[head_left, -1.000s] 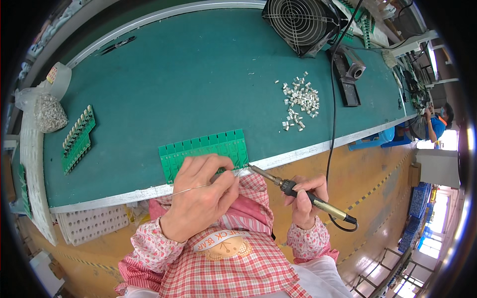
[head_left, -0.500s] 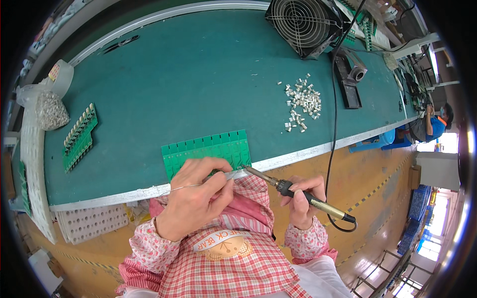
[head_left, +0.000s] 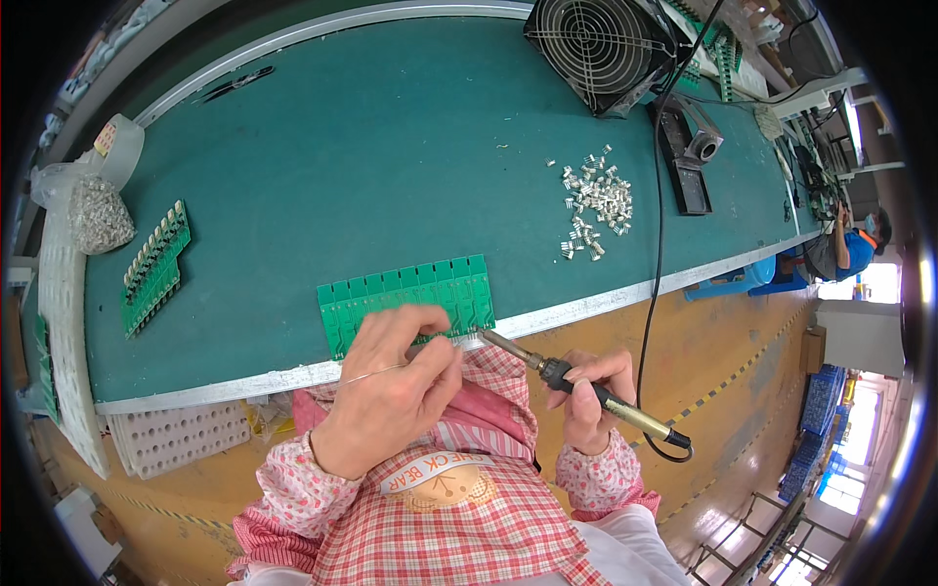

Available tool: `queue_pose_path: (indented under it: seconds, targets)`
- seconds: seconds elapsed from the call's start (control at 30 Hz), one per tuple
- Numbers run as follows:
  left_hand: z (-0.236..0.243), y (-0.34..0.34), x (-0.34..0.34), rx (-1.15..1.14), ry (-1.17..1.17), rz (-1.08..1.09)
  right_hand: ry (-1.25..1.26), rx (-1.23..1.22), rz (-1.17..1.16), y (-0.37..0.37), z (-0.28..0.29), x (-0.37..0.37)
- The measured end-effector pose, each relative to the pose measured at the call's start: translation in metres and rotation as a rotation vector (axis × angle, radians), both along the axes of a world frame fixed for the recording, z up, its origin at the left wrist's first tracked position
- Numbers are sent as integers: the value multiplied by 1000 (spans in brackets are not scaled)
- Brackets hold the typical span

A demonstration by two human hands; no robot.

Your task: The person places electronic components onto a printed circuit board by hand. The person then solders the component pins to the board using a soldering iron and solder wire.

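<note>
A green circuit board panel (head_left: 410,298), divided into several strips, lies at the near edge of the bench. My left hand (head_left: 391,376) is closed at its near edge, with a thin silvery solder wire (head_left: 376,374) crossing it. Small pale pins or parts show by its fingertips, too small to make out clearly. My right hand (head_left: 594,396) grips a soldering iron (head_left: 635,418) with a black and gold handle. The iron's tip touches or nearly touches the board's near right corner.
Small silvery connectors (head_left: 601,198) lie in a loose pile to the right. Beyond them stand an iron holder (head_left: 684,156) and a black fan (head_left: 596,49). Another populated board (head_left: 156,269), a bag of parts (head_left: 101,217) and tweezers (head_left: 234,85) are leftward. The iron's cable (head_left: 657,244) crosses the bench.
My left fingers have shifted slightly, and the silvery piece at their tips shows less. The soldering iron's rear end has moved a little left; its tip stays by the same corner.
</note>
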State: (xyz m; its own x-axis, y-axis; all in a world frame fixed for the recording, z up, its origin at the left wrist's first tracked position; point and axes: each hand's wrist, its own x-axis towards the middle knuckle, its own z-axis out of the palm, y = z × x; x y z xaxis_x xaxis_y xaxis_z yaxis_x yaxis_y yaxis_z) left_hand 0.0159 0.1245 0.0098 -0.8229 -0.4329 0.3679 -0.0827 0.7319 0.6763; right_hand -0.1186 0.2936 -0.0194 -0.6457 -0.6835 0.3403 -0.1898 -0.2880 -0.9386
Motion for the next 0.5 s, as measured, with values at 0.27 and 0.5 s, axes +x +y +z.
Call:
queue_pose_path:
  seconds: [0.27, 0.5]
  targets:
    - [3, 0, 2, -55, -21, 17, 8, 11, -31, 2, -2, 2]
    - [3, 0, 5, -38, -39, 26, -6, -34, -136, 1, -2, 6]
